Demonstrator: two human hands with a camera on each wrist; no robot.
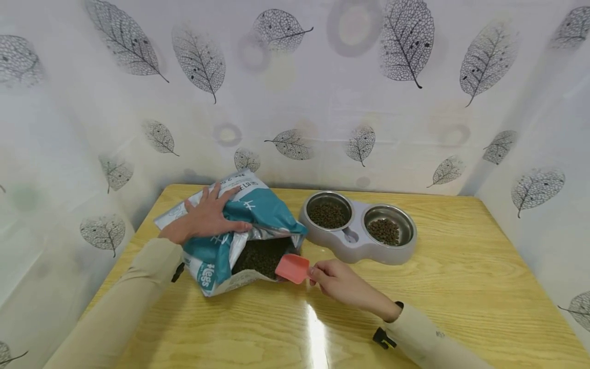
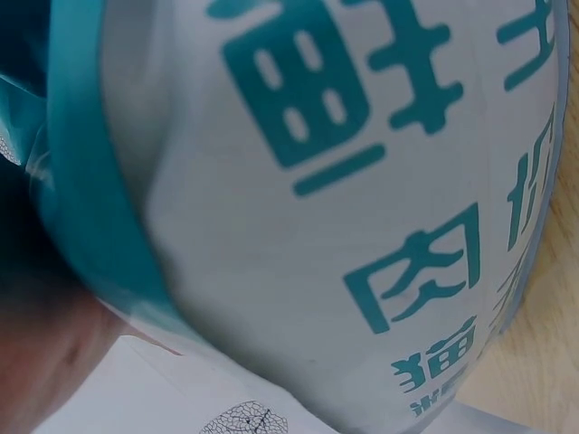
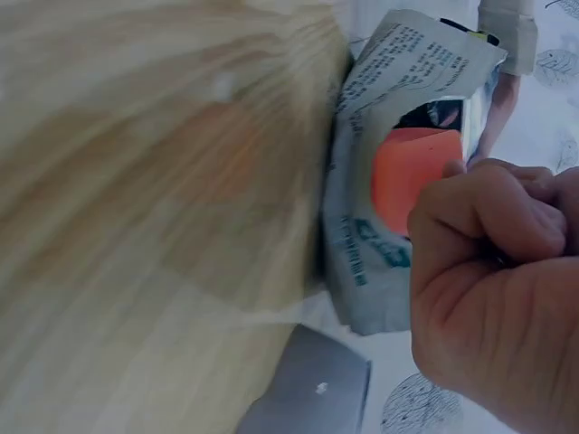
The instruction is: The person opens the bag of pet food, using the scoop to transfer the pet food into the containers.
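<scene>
A teal and white pet food bag (image 1: 272, 207) lies on its side on the table, its mouth facing the front right. Brown kibble (image 1: 260, 256) shows inside the opening. My left hand (image 1: 209, 215) rests on top of the bag with fingers spread; printed lettering on the bag (image 2: 271, 226) fills much of the left wrist view. My right hand (image 1: 338, 282) grips the handle of a pink scoop (image 1: 293, 268), whose blade is at the right edge of the bag's mouth. The right wrist view shows the scoop (image 3: 412, 176) in front of the opening; its contents cannot be made out.
Behind and right of the scoop stands a light grey double feeder (image 1: 357, 246). Its left steel bowl (image 1: 348, 205) and right steel bowl (image 1: 407, 230) both hold kibble. A leaf-patterned curtain (image 1: 322, 102) borders the wooden table (image 1: 461, 287) at the back and sides.
</scene>
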